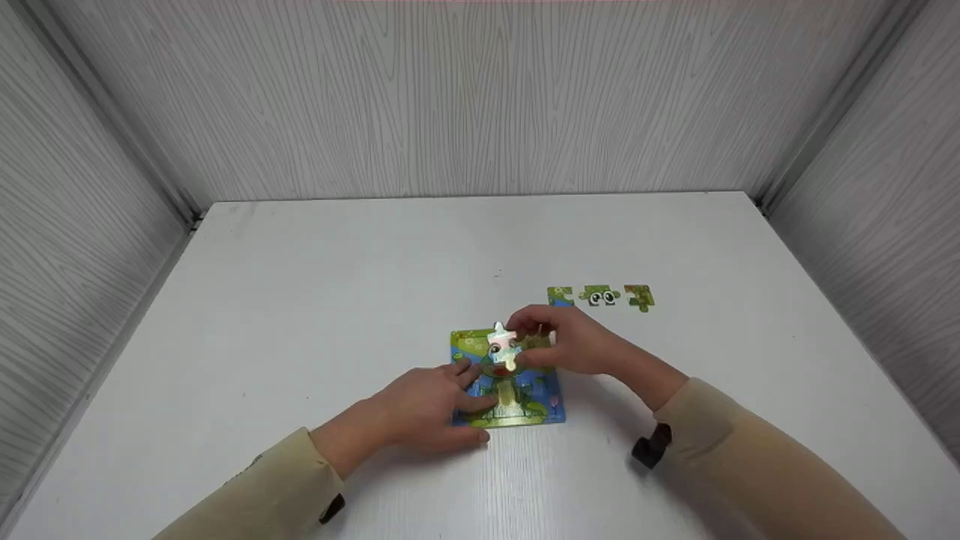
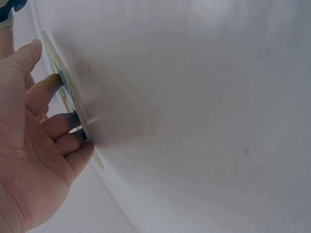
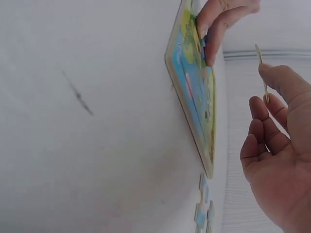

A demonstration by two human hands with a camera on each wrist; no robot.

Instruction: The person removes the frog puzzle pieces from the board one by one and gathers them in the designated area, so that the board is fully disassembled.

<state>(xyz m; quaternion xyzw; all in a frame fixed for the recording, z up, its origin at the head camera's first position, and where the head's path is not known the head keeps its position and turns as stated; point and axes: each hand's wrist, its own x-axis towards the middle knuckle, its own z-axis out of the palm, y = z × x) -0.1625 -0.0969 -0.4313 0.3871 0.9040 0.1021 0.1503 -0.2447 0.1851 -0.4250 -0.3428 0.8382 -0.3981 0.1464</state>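
nearest me, my left hand [image 1: 420,409] reaches over the board [image 1: 554,388], fingers spread and gripping nothing, some tips resting on it, probably to stop it sliding on the bench [image 1: 262,300]. just past it, my right hand [image 1: 581,341] pinches a piece [image 1: 502,346] by one side, between thumb and finger, raised off the board; that hold, i think, leaves its picture facing me. farther off lie a blue-green piece [image 1: 559,293], a two-eyed piece [image 1: 598,296] and a brownish piece [image 1: 640,295], apart in a row, likely for easy picking. behind stands the wall [image 1: 480,97].
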